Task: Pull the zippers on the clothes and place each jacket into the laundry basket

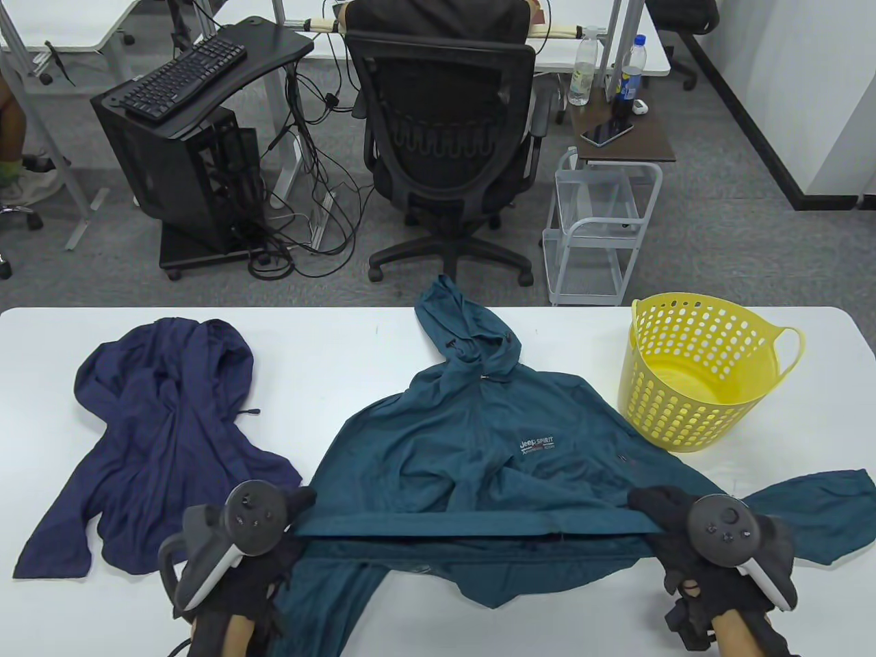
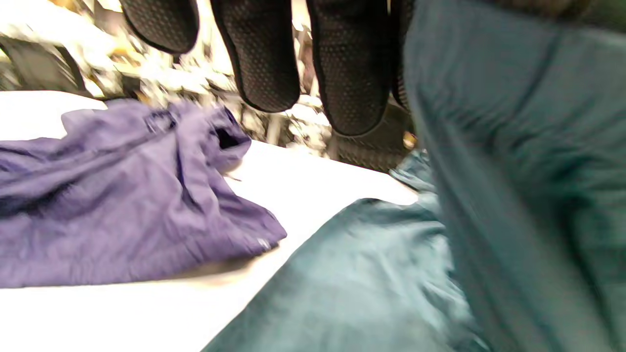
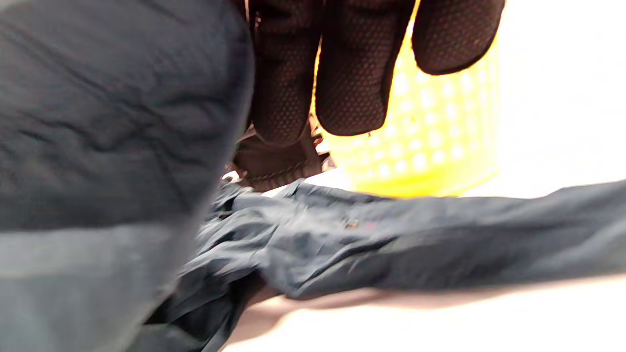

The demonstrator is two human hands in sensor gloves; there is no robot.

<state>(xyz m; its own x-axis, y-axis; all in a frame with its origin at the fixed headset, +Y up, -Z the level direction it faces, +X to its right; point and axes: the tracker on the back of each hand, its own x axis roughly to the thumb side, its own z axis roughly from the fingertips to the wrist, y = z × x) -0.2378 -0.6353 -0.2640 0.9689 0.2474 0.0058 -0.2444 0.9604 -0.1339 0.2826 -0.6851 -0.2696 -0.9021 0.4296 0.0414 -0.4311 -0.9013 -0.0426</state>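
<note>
Gripping the teal jacket (image 1: 479,438) hem, left hand (image 1: 239,540) and right hand (image 1: 712,547) stretch it taut

Cloth, plastic and a smooth table top

Two matt, thin, creased cloth jackets, teal (image 1: 479,438) and navy (image 1: 164,438); a glossy perforated yellow plastic basket (image 1: 691,383); a smooth white table (image 1: 342,342); textured knit gloves.

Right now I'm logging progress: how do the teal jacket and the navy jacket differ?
The teal jacket is gripped at its hem by the left hand and right hand; the navy jacket lies untouched. Teal is spread wide, navy crumpled. Both are hooded and on the table, outside the basket.
</note>
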